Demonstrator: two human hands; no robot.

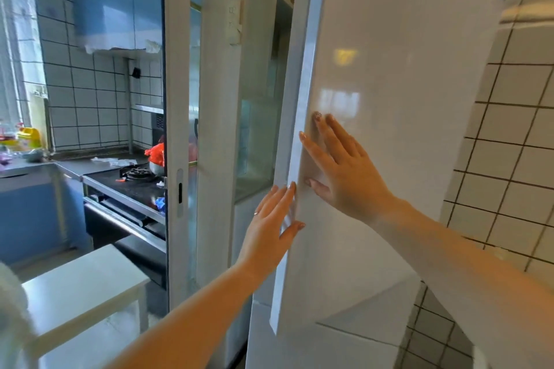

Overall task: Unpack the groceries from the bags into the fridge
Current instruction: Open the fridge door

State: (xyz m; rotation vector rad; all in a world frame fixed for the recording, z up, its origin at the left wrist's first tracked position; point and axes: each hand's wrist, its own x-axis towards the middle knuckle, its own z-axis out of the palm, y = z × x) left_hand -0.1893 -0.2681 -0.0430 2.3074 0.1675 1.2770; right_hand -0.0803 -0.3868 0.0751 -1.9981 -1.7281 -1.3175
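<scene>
The white fridge door [389,75] fills the right half of the view and stands slightly ajar, its left edge facing me. My right hand [338,168] lies flat on the door's front, fingers spread. At the door's left edge, a little lower, my left hand [269,228] has its fingers apart, the thumb touching the edge. Neither hand holds anything. The inside of the fridge is hidden by the door. No grocery bag is clearly in view apart from a red plastic bag [156,154] on the stove side.
A white sliding door frame [177,129] stands left of the fridge. Behind it are a gas stove [135,178], an oven below and a tiled counter. A white stool or small table [84,281] sits low left. White tiled wall [515,159] at right.
</scene>
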